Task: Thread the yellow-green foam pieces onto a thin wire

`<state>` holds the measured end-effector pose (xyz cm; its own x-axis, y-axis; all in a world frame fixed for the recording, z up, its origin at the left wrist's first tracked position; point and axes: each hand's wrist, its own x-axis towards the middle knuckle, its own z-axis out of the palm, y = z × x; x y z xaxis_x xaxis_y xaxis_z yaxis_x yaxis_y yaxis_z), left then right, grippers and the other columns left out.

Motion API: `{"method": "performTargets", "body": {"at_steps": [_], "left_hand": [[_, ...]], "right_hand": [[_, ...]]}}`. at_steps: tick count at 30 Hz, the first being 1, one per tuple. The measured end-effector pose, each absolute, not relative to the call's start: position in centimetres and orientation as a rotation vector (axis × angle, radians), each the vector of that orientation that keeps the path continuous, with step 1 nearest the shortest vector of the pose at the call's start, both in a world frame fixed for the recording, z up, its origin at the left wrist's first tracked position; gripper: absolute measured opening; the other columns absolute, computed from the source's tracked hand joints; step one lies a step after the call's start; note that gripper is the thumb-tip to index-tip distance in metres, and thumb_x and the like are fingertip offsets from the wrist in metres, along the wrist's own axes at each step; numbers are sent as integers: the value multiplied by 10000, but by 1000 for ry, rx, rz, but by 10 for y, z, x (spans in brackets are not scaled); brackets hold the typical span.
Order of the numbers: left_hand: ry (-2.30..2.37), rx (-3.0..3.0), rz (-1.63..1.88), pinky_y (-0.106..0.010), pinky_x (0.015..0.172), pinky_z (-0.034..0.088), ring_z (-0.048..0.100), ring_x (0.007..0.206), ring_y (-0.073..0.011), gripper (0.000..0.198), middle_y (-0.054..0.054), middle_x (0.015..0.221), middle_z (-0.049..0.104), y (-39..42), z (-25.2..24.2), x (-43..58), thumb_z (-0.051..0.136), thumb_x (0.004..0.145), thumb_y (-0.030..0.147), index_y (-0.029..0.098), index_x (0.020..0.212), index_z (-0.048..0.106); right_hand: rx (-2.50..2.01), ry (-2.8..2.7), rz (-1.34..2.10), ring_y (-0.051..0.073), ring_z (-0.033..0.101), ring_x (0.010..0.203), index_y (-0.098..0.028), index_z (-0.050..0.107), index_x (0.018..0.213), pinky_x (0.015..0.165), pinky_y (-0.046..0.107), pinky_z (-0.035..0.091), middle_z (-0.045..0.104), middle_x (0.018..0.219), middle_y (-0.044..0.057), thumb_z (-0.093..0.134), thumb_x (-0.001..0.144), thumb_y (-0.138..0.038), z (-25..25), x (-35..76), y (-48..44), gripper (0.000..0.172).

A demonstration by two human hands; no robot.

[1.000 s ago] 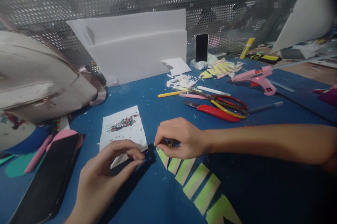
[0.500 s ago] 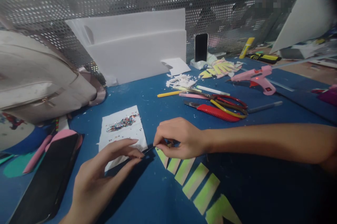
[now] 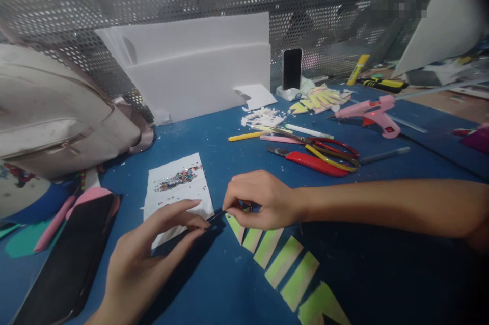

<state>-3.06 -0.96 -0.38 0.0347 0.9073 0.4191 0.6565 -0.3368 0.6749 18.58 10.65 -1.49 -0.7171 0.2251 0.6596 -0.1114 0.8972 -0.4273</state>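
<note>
Shifted slightly leftward since one second earlier, the left hand (image 3: 141, 249) pinches a thin dark strand (image 3: 217, 217) between thumb and finger; the right hand's (image 3: 267, 195) thumb and forefinger pinch it farther along, beside the tip of green-and-cream strips (image 3: 284, 263) on the blue tabletop (image 3: 221, 284).

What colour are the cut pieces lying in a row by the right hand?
The cut pieces are light green and beige, clearest in the head view.

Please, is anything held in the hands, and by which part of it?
Left hand and right hand pinch a thin dark strand, one at each end of its visible stretch; its material is unclear.
</note>
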Motion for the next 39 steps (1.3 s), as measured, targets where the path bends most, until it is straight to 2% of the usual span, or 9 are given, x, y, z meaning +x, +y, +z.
{"method": "performTargets", "body": {"at_steps": [9,18,23,26,39], "left_hand": [[1617,2039,1201,-233,788,560,708,765,-123,285,62,802,740,-8,-3,-30,681,840,207,291,1107,627],[1602,2062,1216,-160,798,543,705,777,-90,299,90,814,742,-8,0,-28,670,834,140,287,1093,642],[1622,2072,1200,-196,802,564,714,809,-114,286,73,841,746,-8,1,-28,672,838,154,272,1097,651],[1615,2103,1190,-179,822,554,710,792,-96,315,90,832,745,-8,1,-30,678,837,153,291,1116,636],[1607,2092,1193,-193,845,568,728,810,-115,321,77,838,758,-8,0,-31,671,837,146,287,1124,634]], "right_hand": [[-88,-2322,574,92,485,647,-173,536,851,641,222,390,564,697,-18,506,885,-121,-17,185,107,69],[-60,-2316,502,95,481,639,-170,537,839,633,222,391,563,681,-19,508,878,-114,-16,184,107,74],[-60,-2325,477,97,466,631,-174,535,832,629,219,385,552,670,-22,500,873,-110,-16,184,106,83],[-63,-2329,461,97,465,634,-173,533,833,630,220,380,554,673,-21,493,876,-108,-16,184,107,87],[-93,-2313,476,104,477,656,-177,535,844,644,231,395,560,689,-16,492,882,-119,-18,184,106,81]]}}
